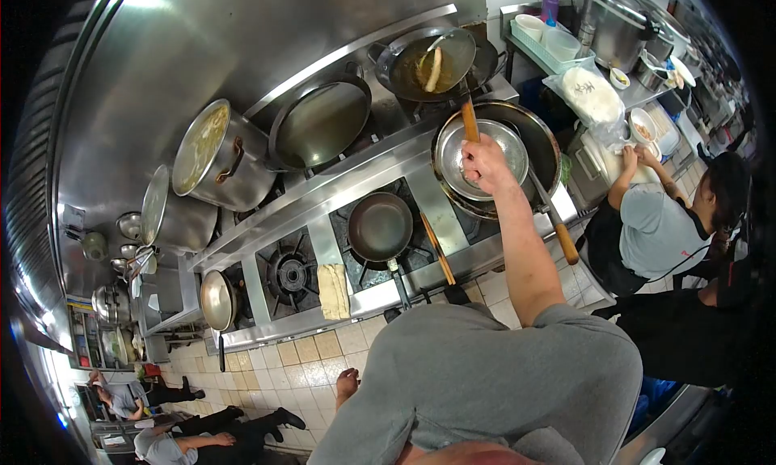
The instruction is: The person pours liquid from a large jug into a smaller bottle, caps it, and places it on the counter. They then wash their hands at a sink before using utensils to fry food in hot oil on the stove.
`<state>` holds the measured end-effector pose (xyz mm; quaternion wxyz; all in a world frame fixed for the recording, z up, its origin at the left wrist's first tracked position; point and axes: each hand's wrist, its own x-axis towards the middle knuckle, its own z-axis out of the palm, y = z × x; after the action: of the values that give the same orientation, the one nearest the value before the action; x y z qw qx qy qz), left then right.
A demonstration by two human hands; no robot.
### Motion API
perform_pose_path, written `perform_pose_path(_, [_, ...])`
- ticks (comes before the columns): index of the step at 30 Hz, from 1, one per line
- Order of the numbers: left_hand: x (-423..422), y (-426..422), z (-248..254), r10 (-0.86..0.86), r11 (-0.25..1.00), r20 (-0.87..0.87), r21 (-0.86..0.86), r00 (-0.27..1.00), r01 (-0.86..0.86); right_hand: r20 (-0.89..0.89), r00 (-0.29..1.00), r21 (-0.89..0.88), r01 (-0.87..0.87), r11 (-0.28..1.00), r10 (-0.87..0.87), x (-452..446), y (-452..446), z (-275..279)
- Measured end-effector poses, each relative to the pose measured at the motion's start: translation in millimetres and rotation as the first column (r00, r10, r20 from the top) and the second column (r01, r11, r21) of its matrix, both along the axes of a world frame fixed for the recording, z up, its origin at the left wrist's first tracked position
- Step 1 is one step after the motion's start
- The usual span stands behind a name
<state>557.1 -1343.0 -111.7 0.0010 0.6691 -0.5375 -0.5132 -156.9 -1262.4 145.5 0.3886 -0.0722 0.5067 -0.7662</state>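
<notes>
My right hand (487, 164) is closed around the wooden handle of a skimmer (454, 54), its round head over a wok (398, 71) at the back of the stove. A long, pale brown piece of food (435, 71) shows at the skimmer's head, above yellowish oil. Beneath my right forearm sits a metal bowl (508, 146) inside a large dark pot (550, 134). Low at my side hangs my left hand (347, 382), its fingers loosely curled with nothing visible in them, away from the stove.
A frying pan (380, 227) rests on a front burner beside long chopsticks (438, 248). A folded cloth (332, 291) lies on the stove edge. Another wok (319, 126) and a tall stockpot (242, 170) stand behind. A co-worker (667, 227) works at the right; others are at lower left.
</notes>
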Motion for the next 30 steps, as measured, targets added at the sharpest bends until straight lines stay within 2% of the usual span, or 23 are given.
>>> perform_pose_path(3, [4, 4, -1, 0.005, 1.000, 0.028, -0.015, 1.000, -0.005, -0.067, 0.997, 0.075, 0.045, 0.996, -0.040, 2, -1, 3])
perform_pose_path(4, [9, 1, -1, -0.232, 0.966, 0.122, -0.084, 0.965, 0.243, -0.097, 0.993, 0.094, 0.071, 0.993, -0.062, 2, -1, 2])
perform_pose_path(5, [16, 0, -7, -0.445, 0.868, 0.227, -0.128, 0.866, 0.480, -0.097, 0.993, 0.095, 0.068, 0.993, -0.059, 3, -1, 2])
perform_pose_path(6, [24, -3, -32, -0.444, 0.869, 0.227, -0.127, 0.867, 0.479, -0.146, 0.987, 0.105, 0.078, 0.991, -0.063, 3, -1, 1])
perform_pose_path(7, [36, -5, -67, -0.218, 0.971, 0.112, -0.074, 0.969, 0.227, -0.195, 0.979, 0.114, 0.090, 0.989, -0.066, 4, 0, -1])
perform_pose_path(8, [48, 1, -83, 0.036, 0.999, 0.012, 0.009, 0.999, -0.036, -0.196, 0.978, 0.115, 0.089, 0.989, -0.065, 12, 4, -11])
perform_pose_path(10, [41, -10, -64, -0.254, 0.967, 0.032, -0.011, 0.967, 0.254, -0.274, 0.953, 0.147, 0.174, 0.974, -0.129, 2, -4, -10])
perform_pose_path(11, [23, -12, -48, -0.253, 0.967, 0.019, -0.030, 0.967, 0.254, -0.238, 0.962, 0.131, 0.166, 0.977, -0.132, 6, -3, -2])
perform_pose_path(13, [0, 12, 10, -0.056, 0.998, 0.105, -0.019, 0.993, 0.058, -0.235, 0.962, 0.115, 0.166, 0.979, -0.136, 8, -1, -5])
perform_pose_path(17, [-14, 9, 21, -0.096, 0.994, 0.122, -0.035, 0.988, 0.101, -0.248, 0.954, 0.068, 0.190, 0.979, -0.168, 8, 2, 5])
perform_pose_path(19, [-26, 11, 30, -0.032, 0.999, 0.164, -0.019, 0.986, 0.035, -0.269, 0.949, 0.077, 0.191, 0.979, -0.164, 3, -1, 7])
perform_pose_path(23, [-20, 3, 18, 0.013, 0.998, 0.058, 0.058, 0.998, -0.017, -0.164, 0.971, 0.013, 0.177, 0.984, -0.172, -9, -3, 16])
perform_pose_path(27, [-16, 1, 17, -0.020, 0.999, 0.137, 0.046, 0.990, 0.014, -0.197, 0.970, 0.013, 0.150, 0.989, -0.145, -9, -2, 21])
perform_pose_path(29, [-5, -1, -1, 0.085, 0.990, 0.051, 0.109, 0.995, -0.090, -0.316, 0.940, 0.087, 0.164, 0.983, -0.129, -8, -3, 15])
perform_pose_path(30, [-1, 1, -3, 0.087, 0.990, 0.053, 0.111, 0.995, -0.093, -0.315, 0.941, 0.089, 0.161, 0.983, -0.125, -7, -3, 14])
